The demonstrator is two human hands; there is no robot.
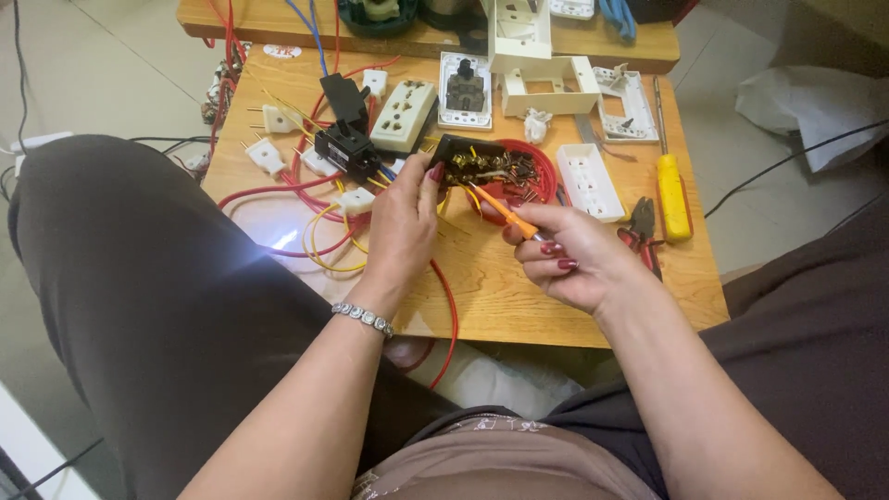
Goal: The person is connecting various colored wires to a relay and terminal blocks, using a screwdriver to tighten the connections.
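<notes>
My left hand [403, 227] grips a black socket module [482, 165] with brass contacts and yellow wires, held over the low wooden table [519, 296]. My right hand [579, 259] holds a small orange-handled screwdriver [505, 213], its tip pointing up-left at the module's contacts. A red bowl [542, 171] sits just behind the module. Red and yellow wires [319, 236] trail from the module across the table to the left.
On the table lie white socket plates [593, 181], a cream multi-socket face [405, 116], a switch plate [465, 90], white plugs [266, 155], a black plug part [344, 148], a yellow screwdriver [673, 194] and red-handled pliers [641, 231]. My knees flank the table.
</notes>
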